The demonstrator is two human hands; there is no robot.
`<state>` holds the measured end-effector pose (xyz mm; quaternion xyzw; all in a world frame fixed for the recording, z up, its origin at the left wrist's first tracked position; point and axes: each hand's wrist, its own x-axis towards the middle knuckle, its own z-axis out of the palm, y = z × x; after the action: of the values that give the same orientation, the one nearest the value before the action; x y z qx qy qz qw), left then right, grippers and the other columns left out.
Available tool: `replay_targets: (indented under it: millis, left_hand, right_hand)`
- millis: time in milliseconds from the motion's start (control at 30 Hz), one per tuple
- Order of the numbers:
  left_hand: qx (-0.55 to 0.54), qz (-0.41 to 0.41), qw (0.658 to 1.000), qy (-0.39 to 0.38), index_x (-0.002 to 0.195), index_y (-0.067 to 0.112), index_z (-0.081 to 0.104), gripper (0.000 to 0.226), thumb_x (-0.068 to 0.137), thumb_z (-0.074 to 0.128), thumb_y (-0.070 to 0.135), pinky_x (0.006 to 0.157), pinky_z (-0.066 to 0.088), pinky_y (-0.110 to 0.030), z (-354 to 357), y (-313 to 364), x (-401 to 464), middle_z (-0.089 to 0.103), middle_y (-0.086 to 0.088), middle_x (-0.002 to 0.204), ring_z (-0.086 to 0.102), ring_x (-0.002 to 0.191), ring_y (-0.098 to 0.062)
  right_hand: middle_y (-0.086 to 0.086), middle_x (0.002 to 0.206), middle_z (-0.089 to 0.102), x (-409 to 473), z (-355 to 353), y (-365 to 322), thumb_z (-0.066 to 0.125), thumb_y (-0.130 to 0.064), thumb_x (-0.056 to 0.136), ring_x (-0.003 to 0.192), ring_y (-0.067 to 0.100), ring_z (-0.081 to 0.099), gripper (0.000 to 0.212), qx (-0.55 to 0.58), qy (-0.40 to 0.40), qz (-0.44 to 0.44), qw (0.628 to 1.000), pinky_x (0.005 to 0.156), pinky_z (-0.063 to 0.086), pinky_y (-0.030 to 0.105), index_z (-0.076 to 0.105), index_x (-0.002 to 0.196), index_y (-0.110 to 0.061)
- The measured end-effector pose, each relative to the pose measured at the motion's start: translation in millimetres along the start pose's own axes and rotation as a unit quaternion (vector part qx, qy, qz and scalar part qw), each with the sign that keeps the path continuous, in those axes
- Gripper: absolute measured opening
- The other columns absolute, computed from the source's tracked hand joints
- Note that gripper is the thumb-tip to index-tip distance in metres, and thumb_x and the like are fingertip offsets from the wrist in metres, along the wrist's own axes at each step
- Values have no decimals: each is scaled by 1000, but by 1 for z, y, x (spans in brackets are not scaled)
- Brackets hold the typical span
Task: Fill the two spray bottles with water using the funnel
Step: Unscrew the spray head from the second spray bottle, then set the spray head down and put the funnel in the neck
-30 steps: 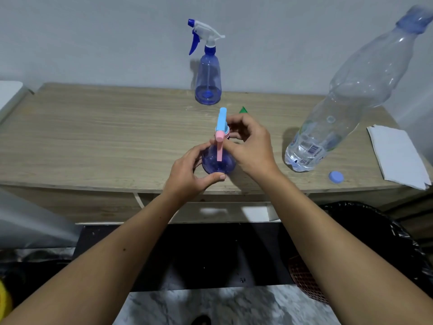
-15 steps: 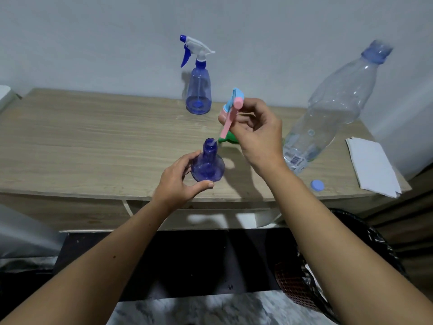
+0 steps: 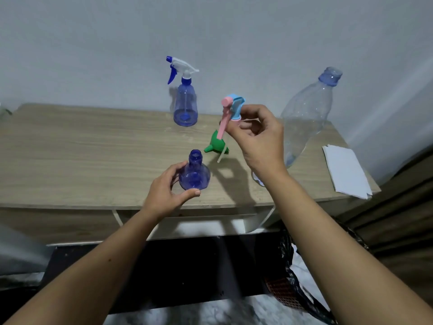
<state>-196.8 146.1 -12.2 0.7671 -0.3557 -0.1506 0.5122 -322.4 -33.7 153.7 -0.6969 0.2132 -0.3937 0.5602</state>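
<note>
A pale wood-grain bench (image 3: 82,156) stands against a plain grey-white wall (image 3: 93,43). On its right end lies a folded white paper towel (image 3: 345,171), one corner reaching past the bench edge. Below the bench's right side sits a bin lined with a black plastic bag (image 3: 311,273), a reddish mesh showing through it. Under the bench is a dark panel (image 3: 187,266), and marbled grey-white flooring (image 3: 187,313) shows at the bottom.
</note>
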Motion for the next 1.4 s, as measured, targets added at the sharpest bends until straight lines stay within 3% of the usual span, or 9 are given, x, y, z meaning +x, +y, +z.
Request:
replay_targets:
  millis: [100,267,400,467,600,767,1000,1267,1400]
  left_hand:
    - [-9,4,1000,4,151,25,58,92,72,104,28,118,52,-29,1,-3,0,69,13,138,67,128,2]
    - [-22,3,1000,5,147,36,57,91,70,105,30,116,51,-25,2,-8,1,67,24,134,67,127,6]
    - [-15,-1,1000,5,151,26,58,94,70,105,32,115,50,-23,3,-11,3,69,13,136,67,128,1]
    - [-11,-3,1000,3,152,25,57,94,71,104,31,114,50,-21,3,-12,4,68,12,136,64,126,9]
    - [-15,-10,1000,2,153,26,57,96,70,105,29,115,49,-21,3,-13,5,67,16,137,63,128,8]
    - [-7,-7,1000,-3,155,25,56,97,70,104,29,113,49,-17,2,-10,6,64,19,137,61,127,12]
    - [-10,-9,1000,-8,156,24,54,99,70,103,31,117,51,-28,2,-9,6,65,6,149,64,136,-11]
    - [-18,-24,1000,-5,155,25,55,100,68,104,30,117,51,-29,3,-7,7,64,12,145,64,135,-10]
    - [-20,-18,1000,-4,154,26,55,99,69,104,30,119,52,-34,2,-10,7,66,9,146,65,136,-10]
  right_hand:
    - [-6,77,62,-9,-2,27,87,-3,81,60,4,49,30,-23,11,32,999,60,46,14,69,105,-7]
    - [-5,70,64,-23,-8,85,95,-26,76,56,1,51,36,-126,30,90,987,67,51,20,68,99,-20]
    - [-3,82,73,-30,-8,119,94,-38,74,66,2,60,37,-231,44,108,966,69,51,23,72,96,-19]
    - [-7,78,71,-31,-7,128,92,-40,76,67,0,62,34,-262,49,119,956,71,53,26,72,93,-19]
    - [-3,81,73,-33,-3,141,88,-46,77,77,16,70,37,-308,47,150,938,75,57,33,72,93,-16]
    - [-5,75,68,-36,-1,149,89,-43,77,76,17,66,37,-319,46,153,934,73,52,30,75,96,-14]
    - [0,82,72,-37,0,155,86,-48,76,82,23,68,37,-324,63,149,932,80,58,40,73,90,-17]
    - [-4,78,70,-41,-2,151,92,-51,70,76,16,66,45,-297,78,157,939,77,57,34,73,94,-18]
    - [-3,89,72,-43,-6,146,92,-51,71,86,17,67,48,-306,78,149,937,83,57,37,73,101,-19]
